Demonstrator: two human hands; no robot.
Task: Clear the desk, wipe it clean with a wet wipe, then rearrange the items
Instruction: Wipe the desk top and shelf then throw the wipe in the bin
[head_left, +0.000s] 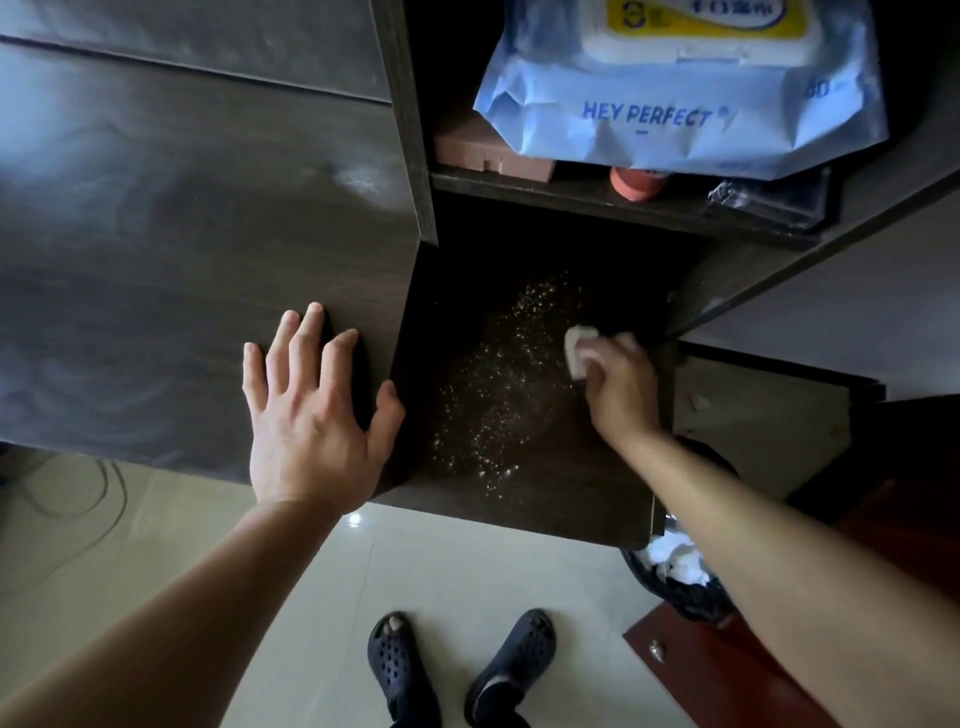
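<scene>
My left hand (306, 415) lies flat with fingers spread on the dark wooden desk top (171, 249), near its right edge. My right hand (618, 384) is down on the lower shelf (519, 499) beside the desk, gripping a folded white wet wipe (579, 351). Pale crumbs and dust (493, 395) are scattered over the shelf to the left of the wipe. On the shelf above lies a blue wet-wipe pack (680, 104) with a white and yellow lid.
Under the pack sit a brown box (483, 150), an orange cap (636, 187) and a clear plastic case (769, 202). A black bin (680, 582) with crumpled white wipes stands on the tiled floor (467, 566) under my right forearm. A cable (93, 499) lies at left.
</scene>
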